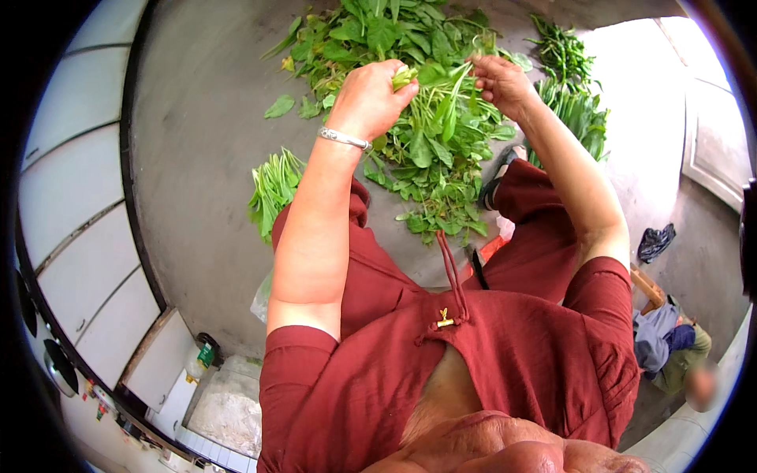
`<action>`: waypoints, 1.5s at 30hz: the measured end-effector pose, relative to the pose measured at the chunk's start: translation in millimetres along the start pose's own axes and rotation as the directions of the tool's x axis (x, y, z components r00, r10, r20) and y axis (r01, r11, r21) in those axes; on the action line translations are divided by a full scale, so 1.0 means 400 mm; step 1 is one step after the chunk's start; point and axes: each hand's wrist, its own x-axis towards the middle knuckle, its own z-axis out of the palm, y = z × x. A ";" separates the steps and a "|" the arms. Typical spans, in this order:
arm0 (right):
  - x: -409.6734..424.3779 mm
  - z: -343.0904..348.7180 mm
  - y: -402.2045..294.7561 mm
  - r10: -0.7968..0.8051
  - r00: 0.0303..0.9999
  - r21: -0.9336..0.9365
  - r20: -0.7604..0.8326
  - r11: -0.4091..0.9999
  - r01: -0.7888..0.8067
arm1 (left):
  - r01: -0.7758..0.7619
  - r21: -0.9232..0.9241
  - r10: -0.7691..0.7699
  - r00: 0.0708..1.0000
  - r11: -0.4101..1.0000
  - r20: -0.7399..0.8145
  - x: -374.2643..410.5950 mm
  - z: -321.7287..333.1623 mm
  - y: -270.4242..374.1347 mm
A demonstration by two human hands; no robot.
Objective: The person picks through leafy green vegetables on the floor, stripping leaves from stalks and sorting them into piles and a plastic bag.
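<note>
My left hand (pixel 375 97), with a silver bangle at the wrist, is closed around a small bunch of leafy green stems (pixel 405 77); the cut or pale ends poke out above the thumb. My right hand (pixel 502 83) pinches a single leafy green (pixel 454 103) by its stem end between thumb and fingers, its leaf hanging down. Below and between both hands a large heap of leafy greens (pixel 420 148) spreads over the grey floor. Some leaves at its far left side look yellowed.
A bundle of greens (pixel 275 186) lies by my left knee. More long-leafed greens (pixel 573 115) and green peppers or similar (pixel 562 50) lie at right. White cabinets (pixel 83 195) line the left. Behind right are a black plastic bag (pixel 656 242) and a seated person (pixel 668 349).
</note>
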 end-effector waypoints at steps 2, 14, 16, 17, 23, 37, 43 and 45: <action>-0.040 -0.011 0.003 0.027 0.999 -0.020 0.047 0.999 -0.026 | -0.016 -0.014 0.016 0.999 1.000 -0.039 0.005 0.017 0.011; -0.187 0.084 0.078 -0.007 0.969 0.235 0.248 0.970 -0.053 | 0.314 -0.505 -0.071 0.893 0.804 0.444 0.003 0.071 0.031; -0.181 0.076 0.085 0.002 0.969 0.171 0.246 0.984 -0.046 | 0.348 -0.491 -0.113 0.888 0.799 0.445 0.003 0.085 0.025; -0.182 0.070 0.076 -0.014 0.977 0.066 0.213 0.998 0.000 | 0.332 -0.431 -0.131 0.892 0.839 0.433 0.007 0.092 0.015; -0.161 0.009 0.022 -0.758 0.645 -0.660 0.098 0.436 0.612 | 0.143 -0.065 -0.113 0.935 0.988 0.337 0.008 0.081 -0.008; -0.147 0.039 0.062 -0.186 0.710 -0.676 0.679 0.219 0.704 | -0.160 0.157 0.066 0.876 0.975 0.477 -0.011 0.074 0.009; -0.158 0.062 0.063 -0.259 0.682 -0.691 0.684 0.070 0.720 | -0.205 0.181 0.103 0.885 0.962 0.454 -0.012 0.072 0.001; -0.160 0.067 0.066 -0.276 0.684 -0.710 0.675 0.011 0.704 | -0.196 0.184 0.094 0.888 0.963 0.451 -0.009 0.073 -0.002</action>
